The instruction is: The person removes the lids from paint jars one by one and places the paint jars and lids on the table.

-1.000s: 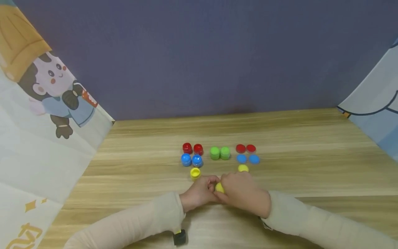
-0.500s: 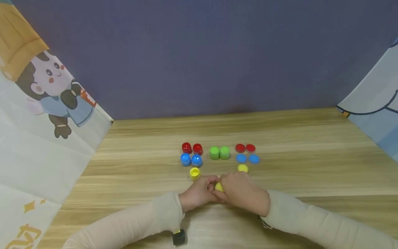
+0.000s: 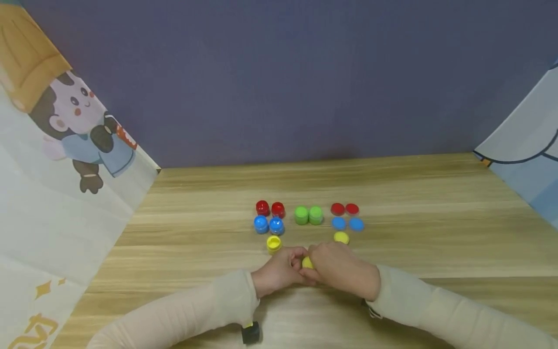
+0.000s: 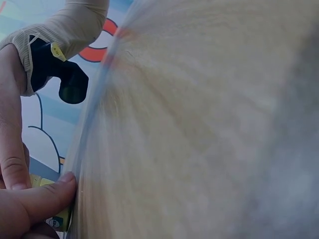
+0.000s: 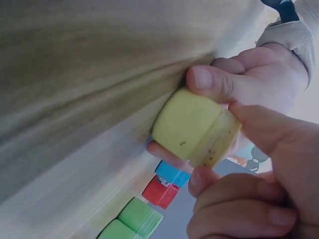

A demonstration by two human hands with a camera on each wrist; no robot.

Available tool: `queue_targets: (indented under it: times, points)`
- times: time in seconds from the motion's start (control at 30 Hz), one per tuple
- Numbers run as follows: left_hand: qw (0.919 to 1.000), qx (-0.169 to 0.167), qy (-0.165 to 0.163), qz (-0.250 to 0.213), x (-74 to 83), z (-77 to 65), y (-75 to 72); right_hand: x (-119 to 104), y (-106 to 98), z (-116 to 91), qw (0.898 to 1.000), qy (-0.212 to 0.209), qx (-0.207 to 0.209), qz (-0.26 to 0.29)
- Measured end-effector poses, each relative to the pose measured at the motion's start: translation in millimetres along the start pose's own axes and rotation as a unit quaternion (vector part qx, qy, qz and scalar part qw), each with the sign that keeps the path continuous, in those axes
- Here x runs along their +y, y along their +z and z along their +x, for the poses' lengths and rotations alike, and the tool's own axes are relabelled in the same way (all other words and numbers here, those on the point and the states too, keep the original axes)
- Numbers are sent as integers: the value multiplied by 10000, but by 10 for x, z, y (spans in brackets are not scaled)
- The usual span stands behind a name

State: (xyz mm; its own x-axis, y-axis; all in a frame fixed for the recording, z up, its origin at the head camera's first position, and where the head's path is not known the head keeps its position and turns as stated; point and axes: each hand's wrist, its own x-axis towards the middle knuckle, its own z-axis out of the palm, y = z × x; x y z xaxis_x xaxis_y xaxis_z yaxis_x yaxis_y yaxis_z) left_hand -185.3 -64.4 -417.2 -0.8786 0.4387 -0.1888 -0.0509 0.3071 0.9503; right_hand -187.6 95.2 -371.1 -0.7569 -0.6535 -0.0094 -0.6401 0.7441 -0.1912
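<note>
Over on my side of the table, I've got this yellow jar: left fingers wrapped round it, right fingers pinching its paler end, with another yellow jar just past the left ones.

The left hand and right hand are holding a yellow piece

The piece is showing only in part between them. Just beyond the left hand, an uncovered yellow jar is standing on the table. Behind it, two blue jars are sitting side by side, with two red jars behind them. Two green jars are standing together on their right. A yellow lid is lying just beyond the right hand, with two blue lids, then two red lids, behind it.
</note>
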Motion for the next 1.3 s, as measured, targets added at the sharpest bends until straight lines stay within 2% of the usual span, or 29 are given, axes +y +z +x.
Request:
queue_targets:
  times: [0.33, 0.5, 0.73, 0.93, 1.03, 1.13, 1.3]
  points:
    - [10000, 5, -47, 38, 11, 5, -1, 34, -13, -12, 9992, -345, 19, 222]
    - [9999, 34, -120, -42, 26, 3, 1, 54, -45, -7, 9976, -496, -204, 438]
    - [10000, -9, -77, -20, 18, 1, -12, 19, -100, 19, 9978, -370, -554, 56]
    - [10000, -18, -63, 15, 10, 9, -15, 7, -136, 75, 9949, -259, -968, 66]
    - [10000, -17, -62, 25, 6, 6, -12, -11, -163, 90, 9921, -313, -1192, -252]
    - [10000, -20, -65, 43, 3, 6, -10, -42, -191, 86, 9860, -400, -1369, -861]
    - [9999, -42, 15, 107, -1, 13, -2, -102, -211, 63, 9750, -542, -1302, -1718]
